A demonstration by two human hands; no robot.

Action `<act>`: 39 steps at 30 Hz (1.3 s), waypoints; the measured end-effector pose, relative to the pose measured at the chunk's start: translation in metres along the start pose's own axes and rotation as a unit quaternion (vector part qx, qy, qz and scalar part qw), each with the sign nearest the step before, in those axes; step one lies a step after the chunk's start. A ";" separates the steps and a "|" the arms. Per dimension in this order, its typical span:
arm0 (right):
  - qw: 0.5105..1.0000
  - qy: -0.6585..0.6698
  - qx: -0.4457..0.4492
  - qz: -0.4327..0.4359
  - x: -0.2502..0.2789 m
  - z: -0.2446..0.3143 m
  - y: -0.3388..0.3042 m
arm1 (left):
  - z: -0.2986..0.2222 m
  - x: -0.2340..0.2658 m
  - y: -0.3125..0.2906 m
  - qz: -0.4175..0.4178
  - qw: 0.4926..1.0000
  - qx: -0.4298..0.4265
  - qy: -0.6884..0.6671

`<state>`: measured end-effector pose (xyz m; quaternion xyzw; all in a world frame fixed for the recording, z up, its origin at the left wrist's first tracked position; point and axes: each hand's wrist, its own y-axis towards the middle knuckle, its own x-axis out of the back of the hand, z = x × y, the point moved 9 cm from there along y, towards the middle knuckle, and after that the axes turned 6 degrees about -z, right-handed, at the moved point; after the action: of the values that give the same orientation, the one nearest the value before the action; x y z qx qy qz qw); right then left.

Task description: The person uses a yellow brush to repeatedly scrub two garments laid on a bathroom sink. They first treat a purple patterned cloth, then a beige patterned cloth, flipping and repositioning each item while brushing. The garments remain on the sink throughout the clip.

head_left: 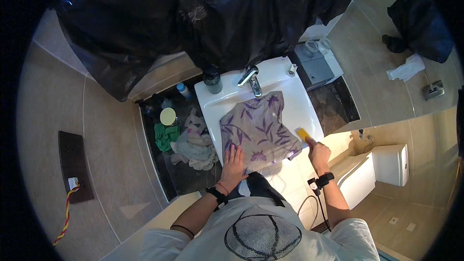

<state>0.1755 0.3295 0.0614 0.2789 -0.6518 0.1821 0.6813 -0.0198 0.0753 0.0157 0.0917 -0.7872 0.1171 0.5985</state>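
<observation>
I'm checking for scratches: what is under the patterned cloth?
The cloth lies over the white sink, whose back ledge and right side show past it. The covered part, and anything on it, cannot be seen.

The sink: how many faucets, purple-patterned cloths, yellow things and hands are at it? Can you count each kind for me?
Faucet: 1
Purple-patterned cloth: 1
Yellow thing, held by the right hand: 1
Hands: 2, the left hand on the cloth and the right hand
Total: 5
</observation>
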 end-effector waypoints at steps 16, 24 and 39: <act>0.994 0.054 0.041 0.089 0.004 0.053 -0.013 | 0.008 0.002 0.003 -0.027 0.998 0.011 -0.053; 0.978 0.106 0.036 0.174 -0.066 0.070 -0.035 | 0.022 0.001 -0.004 -0.054 0.997 0.026 -0.056; 0.973 0.184 0.072 0.117 -0.034 0.105 -0.009 | 0.036 -0.001 -0.012 -0.023 0.996 0.025 -0.087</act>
<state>0.0958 0.2618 0.0263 0.2105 -0.5284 0.3556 0.7416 -0.0495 0.0536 0.0067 0.1341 -0.8306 0.1147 0.5281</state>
